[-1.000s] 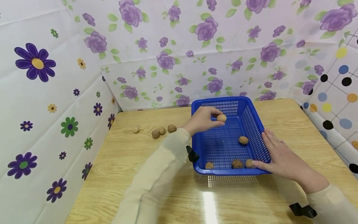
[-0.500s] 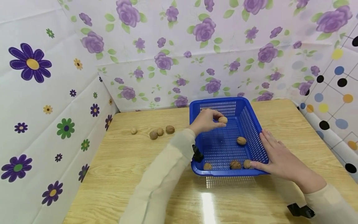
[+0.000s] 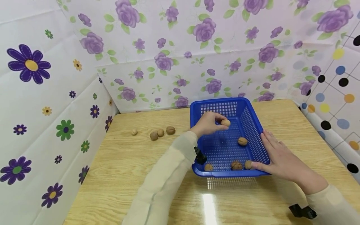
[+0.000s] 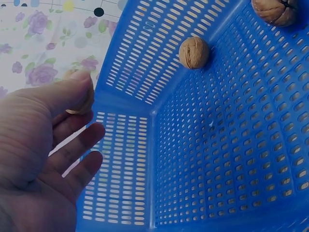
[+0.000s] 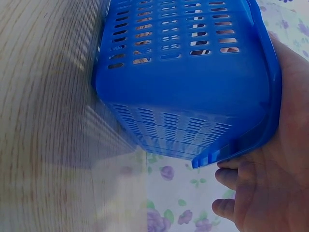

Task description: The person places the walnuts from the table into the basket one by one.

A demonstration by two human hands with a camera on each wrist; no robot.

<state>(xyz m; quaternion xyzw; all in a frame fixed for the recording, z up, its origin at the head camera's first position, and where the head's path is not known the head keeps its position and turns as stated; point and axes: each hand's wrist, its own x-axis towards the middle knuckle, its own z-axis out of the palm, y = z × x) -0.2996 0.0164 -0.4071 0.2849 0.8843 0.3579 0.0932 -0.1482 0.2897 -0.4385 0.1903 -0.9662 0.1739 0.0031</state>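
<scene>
My left hand [image 3: 208,123] is over the blue plastic basket [image 3: 219,100] and pinches a walnut [image 3: 226,122] between thumb and fingers. In the left wrist view, the thumb partly covers this walnut [image 4: 83,100], and the other fingers are loosely bent. Inside the basket, one walnut [image 3: 242,141] lies toward the right side. More lie along the front wall, among them a dark walnut [image 3: 236,165]. My right hand [image 3: 282,159] rests on the basket's front right corner, fingers straight along the right rim and thumb over the front rim. Its palm [image 5: 285,183] shows beside the rim.
Left of the basket on the wooden table [image 3: 121,175], several walnuts lie loose: a pale one [image 3: 134,132] on its own and a small group with a larger walnut [image 3: 170,130]. Flower-printed sheets [image 3: 166,37] stand behind and to the left.
My left hand has moved slightly right and lower over the basket, still pinching the walnut. My right hand stays on the rim. The head view has shifted a little.
</scene>
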